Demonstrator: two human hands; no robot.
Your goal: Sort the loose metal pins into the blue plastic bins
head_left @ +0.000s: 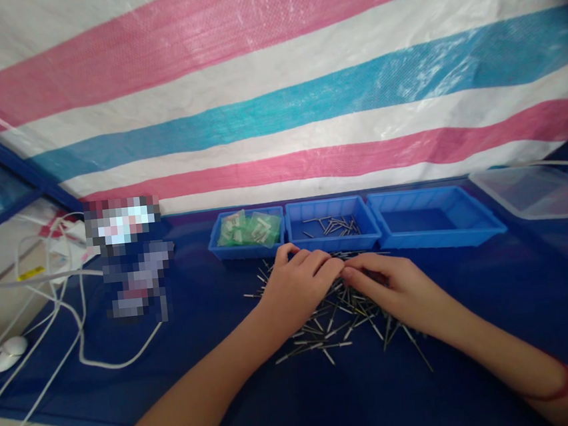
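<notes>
Over a loose pile of blind rivets (355, 300), thin dark pins with pale sleeves, both my hands meet at the fingertips. My left hand (301, 282) is closed, its fingers curled and the thumb side touching the right fingertips. Thumb and forefinger of my right hand (404, 288) are pressed together in a pinch. Whatever lies between the fingers of either hand is hidden. Just behind them stands a middle blue bin (334, 243) with several small metal pins (340, 225) in it.
A left blue bin (247, 250) holds green-tinted plastic packets (250, 229). To the right are another blue bin (440, 238) and a clear plastic lid (538, 192). White cables (81, 326), a white mouse (9, 353) and blurred items occupy the left. A striped sheet (275, 120) hangs behind.
</notes>
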